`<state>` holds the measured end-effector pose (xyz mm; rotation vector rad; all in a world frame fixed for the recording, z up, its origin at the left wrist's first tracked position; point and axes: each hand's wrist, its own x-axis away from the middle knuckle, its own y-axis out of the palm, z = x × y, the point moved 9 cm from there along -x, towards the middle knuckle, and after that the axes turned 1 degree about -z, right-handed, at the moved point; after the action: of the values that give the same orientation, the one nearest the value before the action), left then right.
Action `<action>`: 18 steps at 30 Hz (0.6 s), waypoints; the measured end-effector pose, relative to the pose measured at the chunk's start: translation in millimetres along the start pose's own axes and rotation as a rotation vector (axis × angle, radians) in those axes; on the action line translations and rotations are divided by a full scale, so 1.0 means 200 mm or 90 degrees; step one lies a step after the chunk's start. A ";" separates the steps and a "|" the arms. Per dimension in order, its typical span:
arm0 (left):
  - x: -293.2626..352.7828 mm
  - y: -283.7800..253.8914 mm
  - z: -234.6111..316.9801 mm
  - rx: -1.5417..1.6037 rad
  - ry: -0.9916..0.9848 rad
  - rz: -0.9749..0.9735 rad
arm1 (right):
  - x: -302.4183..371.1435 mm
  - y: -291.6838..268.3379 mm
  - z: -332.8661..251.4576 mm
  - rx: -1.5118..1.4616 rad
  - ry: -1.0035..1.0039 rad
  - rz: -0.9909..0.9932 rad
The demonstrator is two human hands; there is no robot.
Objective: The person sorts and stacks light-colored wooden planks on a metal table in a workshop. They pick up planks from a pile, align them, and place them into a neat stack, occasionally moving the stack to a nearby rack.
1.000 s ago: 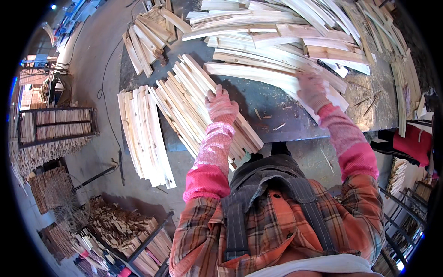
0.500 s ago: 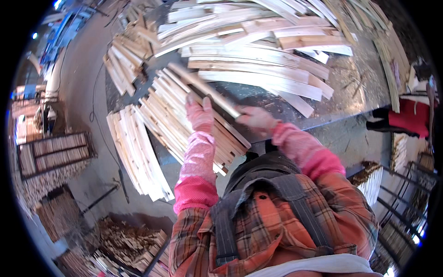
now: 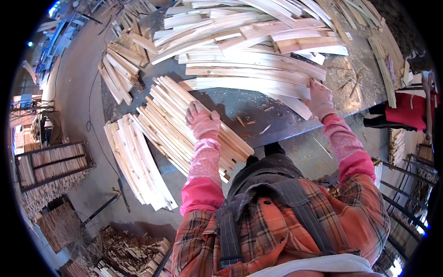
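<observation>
My left hand lies flat with fingers apart on a slanted stack of narrow wooden strips. Over to the right, my right hand has its fingers closed around the right end of a long pale wooden board. This board lies at the near side of a loose pile of boards, and part of its end is hidden by my hand. Left of the strips under my left hand is a separate bundle of pale boards, fanned toward me.
The dark metal table has wood chips on it, and its near edge runs before me. Shorter pieces lie at its left. A wooden crate rack and a wire fan guard stand left; a red garment hangs right.
The narrow strip my right hand held beside the stack is out of that hand. My right hand has moved right to the board's end. My left hand stays on the stack, fingers now more spread.
</observation>
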<state>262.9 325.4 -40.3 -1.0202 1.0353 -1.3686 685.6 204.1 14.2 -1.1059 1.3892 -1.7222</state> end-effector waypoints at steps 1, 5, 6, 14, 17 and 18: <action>0.01 -0.01 0.02 0.003 0.002 -0.002 | 0.00 0.04 0.02 0.016 0.016 -0.035; 0.01 -0.05 0.02 0.011 -0.011 -0.023 | 0.03 0.06 0.02 0.067 0.001 -0.059; 0.01 -0.05 0.02 0.013 -0.015 -0.028 | 0.04 0.03 0.00 0.076 -0.023 -0.036; 0.03 -0.04 -0.03 0.028 0.004 0.016 | 0.17 0.10 -0.07 0.057 -0.110 -0.113; 0.05 -0.03 -0.04 0.038 -0.005 0.003 | 0.21 0.19 -0.11 0.045 -0.156 -0.147; 0.05 -0.04 -0.04 0.038 -0.002 0.008 | 0.22 0.21 -0.13 0.053 -0.173 -0.160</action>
<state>252.7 316.3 -34.0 -0.9706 0.9917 -1.3795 642.4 167.4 -18.8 -1.4565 1.0391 -1.7053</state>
